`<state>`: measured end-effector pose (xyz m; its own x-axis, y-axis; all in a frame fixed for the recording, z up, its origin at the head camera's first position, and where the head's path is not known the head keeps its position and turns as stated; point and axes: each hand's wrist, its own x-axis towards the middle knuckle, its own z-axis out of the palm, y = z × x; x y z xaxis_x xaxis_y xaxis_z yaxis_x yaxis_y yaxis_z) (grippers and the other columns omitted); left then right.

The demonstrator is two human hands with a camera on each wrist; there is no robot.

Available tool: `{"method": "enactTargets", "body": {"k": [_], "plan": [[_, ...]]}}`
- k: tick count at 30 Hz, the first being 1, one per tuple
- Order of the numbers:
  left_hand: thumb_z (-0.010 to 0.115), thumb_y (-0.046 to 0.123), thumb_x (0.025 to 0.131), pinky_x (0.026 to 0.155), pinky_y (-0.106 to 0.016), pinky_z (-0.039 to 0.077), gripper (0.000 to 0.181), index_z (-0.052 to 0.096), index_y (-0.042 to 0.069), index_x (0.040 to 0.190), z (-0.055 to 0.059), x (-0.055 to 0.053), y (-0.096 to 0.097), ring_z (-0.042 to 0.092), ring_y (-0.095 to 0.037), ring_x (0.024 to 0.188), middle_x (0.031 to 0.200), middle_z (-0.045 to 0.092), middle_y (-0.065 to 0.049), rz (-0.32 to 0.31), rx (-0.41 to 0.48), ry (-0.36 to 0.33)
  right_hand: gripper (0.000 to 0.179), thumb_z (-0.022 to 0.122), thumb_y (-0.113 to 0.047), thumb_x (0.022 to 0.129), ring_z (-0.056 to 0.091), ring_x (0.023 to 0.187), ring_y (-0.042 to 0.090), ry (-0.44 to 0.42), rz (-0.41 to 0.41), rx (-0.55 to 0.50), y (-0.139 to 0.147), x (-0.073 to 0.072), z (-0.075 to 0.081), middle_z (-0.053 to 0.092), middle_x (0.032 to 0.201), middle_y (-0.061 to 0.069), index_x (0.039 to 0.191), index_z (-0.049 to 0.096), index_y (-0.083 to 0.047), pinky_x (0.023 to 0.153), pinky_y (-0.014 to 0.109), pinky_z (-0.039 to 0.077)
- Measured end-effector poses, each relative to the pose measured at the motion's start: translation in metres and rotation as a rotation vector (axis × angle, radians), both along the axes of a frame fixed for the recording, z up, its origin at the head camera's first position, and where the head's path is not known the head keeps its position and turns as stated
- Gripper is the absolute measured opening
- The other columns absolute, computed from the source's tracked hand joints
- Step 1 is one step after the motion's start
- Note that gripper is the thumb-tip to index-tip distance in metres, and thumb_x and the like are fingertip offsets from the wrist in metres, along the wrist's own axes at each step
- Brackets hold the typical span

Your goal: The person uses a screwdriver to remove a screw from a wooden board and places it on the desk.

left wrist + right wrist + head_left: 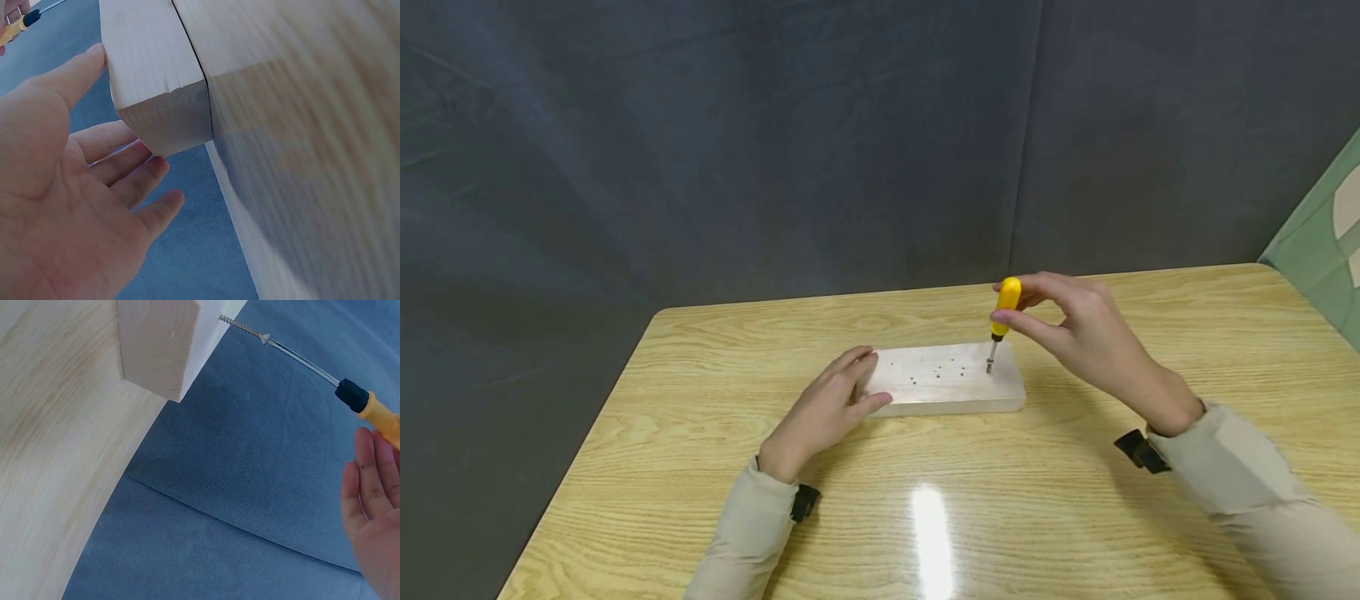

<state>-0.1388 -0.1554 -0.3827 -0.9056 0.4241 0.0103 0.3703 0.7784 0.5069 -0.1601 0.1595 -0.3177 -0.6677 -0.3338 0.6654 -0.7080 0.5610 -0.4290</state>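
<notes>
A pale wooden block [940, 407] with several small dark holes in its top lies flat on the table. My left hand [823, 408] steadies its left end, thumb along the near edge and fingers at the far side; the left wrist view shows the thumb and fingertips against the block's end [169, 115]. Between thumb and fingers, my right hand [1086, 333] grips the yellow handle of a screwdriver [1007, 302]. The tip meets the head of a threaded screw [244, 327], which stands up from the block near its right end, most of its thread exposed.
The wood-grain table [737, 358] stretches around the block on all sides. Behind its far edge hangs a dark grey curtain [820, 150]. A green patterned panel [1318, 242] stands at the far right.
</notes>
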Motion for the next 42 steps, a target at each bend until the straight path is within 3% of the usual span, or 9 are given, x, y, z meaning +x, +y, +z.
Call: {"method": "enactTargets", "body": {"k": [9,13,15,17,21,30,36,42], "plan": [[0.059,0.046,0.098,0.119,-0.049,0.033,0.035,0.053,0.011,0.099,0.000,0.001,0.000,0.026,-0.026,0.152,0.162,0.029,-0.014,0.007,0.010,-0.015,0.029,0.085,0.000,0.074,0.063,0.082,-0.002,-0.023,0.014,-0.041,-0.003,-0.001,-0.003,0.076,0.090,0.003,0.100,0.074,-0.002,0.071,0.003,0.048],[0.059,0.047,0.097,0.120,-0.049,0.032,0.050,0.055,0.007,0.128,-0.001,0.001,0.000,0.026,-0.026,0.152,0.163,0.028,-0.014,0.008,0.006,-0.024,0.028,0.083,0.001,0.076,0.063,0.083,-0.001,-0.042,0.012,-0.048,-0.004,0.000,-0.005,0.076,0.091,0.005,0.102,0.073,-0.002,0.075,0.003,0.048],[0.059,0.047,0.097,0.120,-0.049,0.032,0.063,0.046,0.008,0.145,0.000,0.001,-0.001,0.026,-0.027,0.152,0.163,0.027,-0.014,0.008,0.009,-0.033,0.028,0.081,0.001,0.078,0.065,0.083,0.001,-0.058,0.006,-0.052,-0.004,0.000,-0.005,0.076,0.092,0.005,0.104,0.073,-0.001,0.077,0.002,0.047],[0.059,0.047,0.097,0.120,-0.048,0.032,0.070,0.038,0.010,0.153,0.000,0.001,-0.001,0.026,-0.027,0.151,0.163,0.026,-0.014,0.012,0.010,-0.045,0.027,0.079,0.001,0.080,0.066,0.083,0.005,-0.076,0.000,-0.061,-0.005,0.001,-0.005,0.076,0.092,0.007,0.106,0.073,-0.001,0.078,0.002,0.047],[0.059,0.047,0.097,0.120,-0.048,0.033,0.071,0.036,0.011,0.154,-0.001,0.001,-0.001,0.027,-0.026,0.151,0.164,0.026,-0.013,0.017,0.016,-0.053,0.025,0.077,0.001,0.082,0.066,0.083,0.007,-0.104,-0.010,-0.073,-0.006,0.002,-0.005,0.076,0.093,0.007,0.107,0.073,-0.002,0.079,0.002,0.045],[0.059,0.047,0.097,0.120,-0.048,0.032,0.073,0.034,0.011,0.155,-0.002,0.001,-0.001,0.026,-0.025,0.152,0.164,0.026,-0.013,0.025,0.020,-0.062,0.019,0.079,-0.004,0.082,0.060,0.084,-0.007,-0.171,-0.010,-0.120,-0.011,0.002,-0.008,0.075,0.093,0.005,0.099,0.072,-0.004,0.075,0.005,0.049],[0.059,0.047,0.097,0.120,-0.048,0.032,0.073,0.034,0.012,0.155,-0.001,0.002,-0.001,0.026,-0.025,0.152,0.164,0.025,-0.012,0.032,0.026,-0.073,0.024,0.084,0.001,0.075,0.063,0.077,-0.006,-0.182,0.005,-0.189,-0.016,0.000,-0.010,0.072,0.091,0.005,0.095,0.069,-0.001,0.072,0.007,0.052],[0.060,0.047,0.097,0.120,-0.047,0.032,0.073,0.034,0.012,0.155,0.000,0.002,0.000,0.026,-0.025,0.151,0.164,0.025,-0.011,0.037,0.031,-0.076,0.031,0.085,0.001,0.073,0.065,0.072,-0.002,-0.235,-0.010,-0.286,-0.017,0.002,-0.010,0.069,0.088,-0.010,0.099,0.068,0.001,0.068,0.010,0.054]]}}
